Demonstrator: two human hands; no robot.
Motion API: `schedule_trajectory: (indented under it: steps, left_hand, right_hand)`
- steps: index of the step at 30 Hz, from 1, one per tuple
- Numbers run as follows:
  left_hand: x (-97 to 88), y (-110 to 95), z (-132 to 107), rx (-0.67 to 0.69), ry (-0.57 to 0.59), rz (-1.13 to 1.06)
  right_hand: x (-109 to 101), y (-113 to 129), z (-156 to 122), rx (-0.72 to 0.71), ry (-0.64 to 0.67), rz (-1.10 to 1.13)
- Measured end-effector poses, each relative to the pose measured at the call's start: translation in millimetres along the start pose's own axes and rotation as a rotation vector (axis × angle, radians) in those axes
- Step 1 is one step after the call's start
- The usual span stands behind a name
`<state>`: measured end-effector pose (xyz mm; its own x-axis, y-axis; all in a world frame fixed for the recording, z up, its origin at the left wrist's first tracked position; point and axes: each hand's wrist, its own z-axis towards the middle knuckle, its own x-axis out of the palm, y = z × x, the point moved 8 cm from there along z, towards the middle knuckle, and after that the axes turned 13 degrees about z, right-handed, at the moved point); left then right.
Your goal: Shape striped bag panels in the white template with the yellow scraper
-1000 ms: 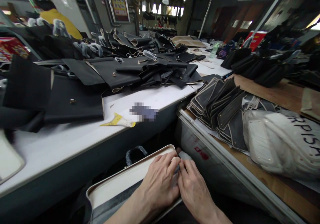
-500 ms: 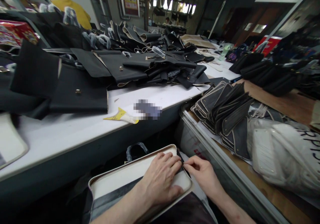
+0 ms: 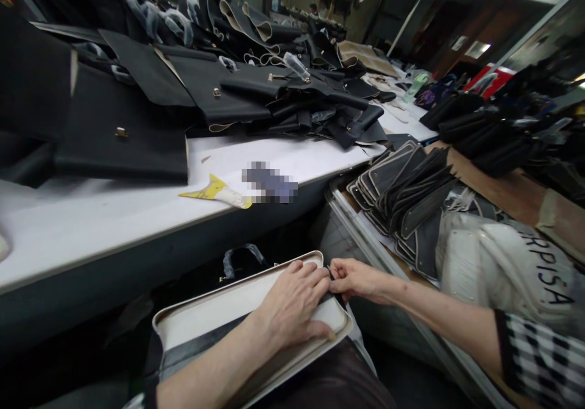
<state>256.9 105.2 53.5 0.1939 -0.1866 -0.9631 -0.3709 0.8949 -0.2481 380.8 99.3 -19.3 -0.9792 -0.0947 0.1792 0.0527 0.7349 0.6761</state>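
A boxy bag [image 3: 201, 327] with a cream panel, a raised pale-edged rim and a dark strip lies tilted at the bottom middle. My left hand [image 3: 292, 302] rests flat across its cream panel, fingers stretched toward the right end and thumb apart. At that end, just outside the rim, my right hand [image 3: 350, 280] is closed in a pinch next to dark material. What its fingertips hold is too small and hidden to make out. Behind the rim stands a plastic-wrapped handle [image 3: 242, 256].
Black bag pieces [image 3: 137, 122] with gold clasps are heaped on the white table [image 3: 114, 214]. A yellow-and-white scrap [image 3: 214, 192] lies near its edge. To the right, a metal-edged bin [image 3: 365, 232] bears stacked dark panels [image 3: 406, 189] and a plastic-wrapped white bundle [image 3: 498, 263].
My right hand has moved slightly up and left along the bag's end, its forearm swinging up so the checked sleeve shows. The left hand stays on the panel. The camera has tilted down slightly.
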Motion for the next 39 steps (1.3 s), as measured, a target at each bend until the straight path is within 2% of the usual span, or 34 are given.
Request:
schedule_trajectory:
  steps: [4, 7, 10, 13, 16, 18, 22, 25, 28, 31, 33, 34, 36, 37, 39]
  left_hand:
    - [2.9, 0.9, -1.5, 0.021, -0.016, -0.027]
    - [-7.0, 6.3, -4.8, -0.013, -0.033, -0.133]
    - [-28.8, 17.9, -19.2, -0.137, -0.053, -0.211]
    - [-44.4, 30.1, -51.4, -0.353, -0.039, -0.129]
    - [-37.2, 32.5, -86.4, -0.518, 0.036, -0.019]
    - [-27.0, 30.4, -99.7, -0.574, 0.043, 0.029]
    - [-17.3, 27.5, -98.1, -0.625, -0.002, 0.09]
    - [-18.7, 25.2, -88.4, -0.62, 0.024, 0.112]
    - [-22.1, 23.7, -89.9, -0.626, 0.032, 0.121]
    - [-26.5, 24.6, -105.4, -0.634, -0.049, 0.058]
    - [-28.9, 24.5, -117.4, -0.607, -0.097, 0.005]
    - [-29.7, 23.8, -122.3, -0.585, -0.107, -0.012]
    - [-30.2, 21.9, -128.4, -0.548, -0.1, -0.022]
    - [-29.8, 20.9, -129.5, -0.537, -0.09, -0.018]
    - [-27.8, 19.8, -129.3, -0.537, -0.074, -0.004]
  right_hand:
    - [1.9, -1.1, 5.3, 0.061, 0.023, 0.027]
    - [5.1, -1.5, 4.0, 0.082, 0.038, 0.044]
    - [8.6, -3.8, -0.5, 0.064, 0.031, 0.046]
    - [10.3, -8.6, -4.1, 0.014, 0.02, 0.044]
    - [6.9, -12.6, -4.2, -0.052, -0.005, 0.025]
    - [2.9, -12.9, -3.6, -0.098, -0.032, -0.01]
    - [-2.0, -11.1, -4.4, -0.179, -0.087, -0.108]
    - [-4.6, -14.9, -1.8, -0.216, -0.12, -0.162]
    - [-11.9, -15.3, 8.4, -0.251, -0.167, -0.105]
    - [-18.6, 12.1, 11.4, -0.389, -0.305, -0.132]
    - [-6.1, 50.6, -1.8, -0.603, -0.389, -0.322]
    - [9.6, 70.5, -12.4, -0.735, -0.382, -0.438]
    - [56.5, 98.9, -37.1, -1.015, -0.232, -0.65]
    - [81.8, 104.6, -50.1, -1.15, -0.133, -0.742]
    - [127.2, 97.5, -68.5, -1.357, 0.052, -0.942]
